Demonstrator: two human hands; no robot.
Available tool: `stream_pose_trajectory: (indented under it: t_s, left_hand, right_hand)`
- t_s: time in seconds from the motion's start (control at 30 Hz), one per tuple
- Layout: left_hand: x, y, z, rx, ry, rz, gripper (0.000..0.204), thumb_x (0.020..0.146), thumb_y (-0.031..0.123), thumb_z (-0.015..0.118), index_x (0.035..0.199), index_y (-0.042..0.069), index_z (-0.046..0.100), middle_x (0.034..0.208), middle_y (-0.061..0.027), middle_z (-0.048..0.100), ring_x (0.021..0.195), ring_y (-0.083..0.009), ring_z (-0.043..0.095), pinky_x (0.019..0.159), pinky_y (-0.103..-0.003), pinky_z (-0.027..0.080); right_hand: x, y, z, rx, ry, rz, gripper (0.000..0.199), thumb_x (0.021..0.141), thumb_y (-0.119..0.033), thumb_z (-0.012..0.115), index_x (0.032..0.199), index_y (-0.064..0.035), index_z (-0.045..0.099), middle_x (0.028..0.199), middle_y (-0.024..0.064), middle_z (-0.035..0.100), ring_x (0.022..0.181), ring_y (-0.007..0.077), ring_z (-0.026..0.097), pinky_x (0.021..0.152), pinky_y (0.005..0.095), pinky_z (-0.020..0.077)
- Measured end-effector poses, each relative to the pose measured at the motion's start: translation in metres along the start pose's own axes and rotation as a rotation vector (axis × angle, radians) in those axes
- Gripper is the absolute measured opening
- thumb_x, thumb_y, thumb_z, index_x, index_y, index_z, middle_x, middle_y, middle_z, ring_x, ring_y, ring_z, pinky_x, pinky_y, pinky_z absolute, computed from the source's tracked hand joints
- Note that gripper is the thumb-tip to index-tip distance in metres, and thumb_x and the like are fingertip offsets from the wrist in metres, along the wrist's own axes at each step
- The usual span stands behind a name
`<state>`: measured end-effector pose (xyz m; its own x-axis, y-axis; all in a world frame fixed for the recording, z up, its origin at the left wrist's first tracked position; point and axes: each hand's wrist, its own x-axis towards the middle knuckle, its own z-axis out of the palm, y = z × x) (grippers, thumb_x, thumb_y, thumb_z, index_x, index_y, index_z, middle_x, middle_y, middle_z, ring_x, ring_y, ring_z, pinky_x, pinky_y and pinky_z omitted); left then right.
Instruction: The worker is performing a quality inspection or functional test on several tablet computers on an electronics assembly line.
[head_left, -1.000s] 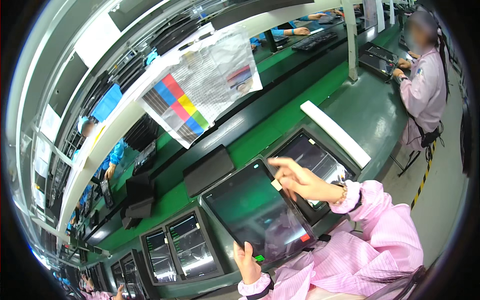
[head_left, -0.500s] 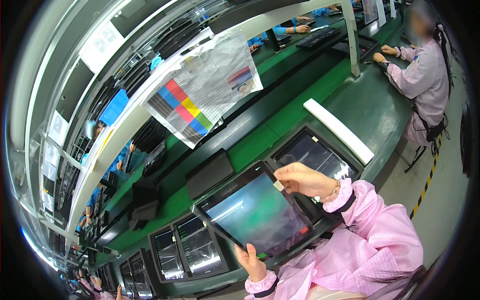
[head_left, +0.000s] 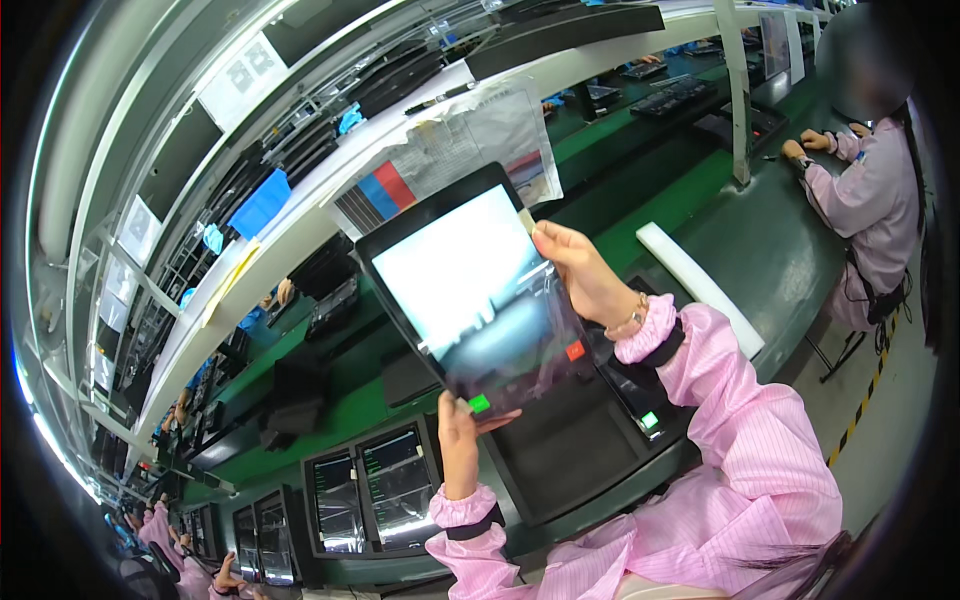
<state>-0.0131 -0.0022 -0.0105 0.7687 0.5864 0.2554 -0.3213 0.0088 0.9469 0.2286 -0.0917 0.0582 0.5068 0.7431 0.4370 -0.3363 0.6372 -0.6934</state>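
A black tablet point(head_left: 500, 325) hangs tilted in the air between my two hands, its glossy screen catching a strong white glare. My left hand point(head_left: 462, 445) grips its lower left corner, beside a small green sticker. At the upper right edge my right hand point(head_left: 585, 270) pinches the rim by a pale tab, with fingers partly hidden behind it. A red sticker shows near the tablet's lower right corner. Below it, a shallow black tray point(head_left: 570, 455) lies on the green bench.
Left of the tray, more tablets point(head_left: 390, 485) lie in black holders. A white foam strip point(head_left: 700, 290) rests at the right. A printed sheet point(head_left: 480, 140) hangs from the white shelf behind the tablet. Someone in pink point(head_left: 865, 190) sits at the far right.
Both hands have raised the tablet up and away from the bench, uncovering the black tray. My right hand has moved up with the tablet's edge, and glare now fills the screen.
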Motion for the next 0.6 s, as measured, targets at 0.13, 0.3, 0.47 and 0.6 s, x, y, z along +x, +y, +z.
stream_pose_trajectory:
  t_s: [0.13, 0.3, 0.47, 0.6]
  left_hand:
    - [0.022, 0.003, 0.002, 0.103, -0.04, -0.004, 0.019, 0.097, 0.016, 0.043, 0.107, 0.0, 0.039, 0.098, -0.0103, 0.053, 0.085, -0.0327, 0.066, 0.071, -0.034, 0.055]
    - [0.042, -0.01, -0.008, 0.119, 0.046, -0.016, 0.013, 0.095, 0.011, 0.049, 0.09, 0.002, 0.042, 0.079, -0.0057, 0.056, 0.077, -0.0281, 0.068, 0.066, -0.03, 0.055]
    - [0.046, -0.019, -0.012, 0.174, 0.075, 0.048, 0.013, 0.094, 0.013, 0.049, 0.093, 0.001, 0.046, 0.083, -0.0069, 0.058, 0.074, -0.0216, 0.065, 0.063, -0.029, 0.054]
    - [0.044, -0.022, -0.016, 0.198, 0.05, 0.066, 0.024, 0.095, 0.019, 0.047, 0.11, -0.001, 0.048, 0.098, -0.009, 0.06, 0.089, -0.0206, 0.063, 0.071, -0.029, 0.053]
  right_hand:
    - [0.033, -0.002, -0.01, -0.036, -0.013, 0.01, 0.02, 0.093, -0.024, 0.054, 0.096, -0.0052, 0.057, 0.086, -0.0028, 0.06, 0.077, 0.002, 0.053, 0.068, 0.0186, 0.0426]
    - [0.047, 0.009, -0.016, -0.02, 0.008, 0.035, 0.021, 0.092, -0.025, 0.055, 0.096, -0.0046, 0.056, 0.089, -0.0019, 0.059, 0.078, 0.0024, 0.053, 0.069, 0.0191, 0.0423]
    - [0.046, 0.009, -0.013, -0.001, -0.003, 0.043, 0.022, 0.093, -0.025, 0.055, 0.097, -0.0038, 0.055, 0.088, -0.0005, 0.06, 0.078, 0.0031, 0.055, 0.07, 0.0201, 0.045]
    - [0.04, 0.003, -0.016, 0.003, -0.019, 0.049, 0.022, 0.093, -0.025, 0.054, 0.097, -0.0037, 0.055, 0.088, -0.0003, 0.06, 0.076, 0.0033, 0.055, 0.069, 0.0197, 0.0456]
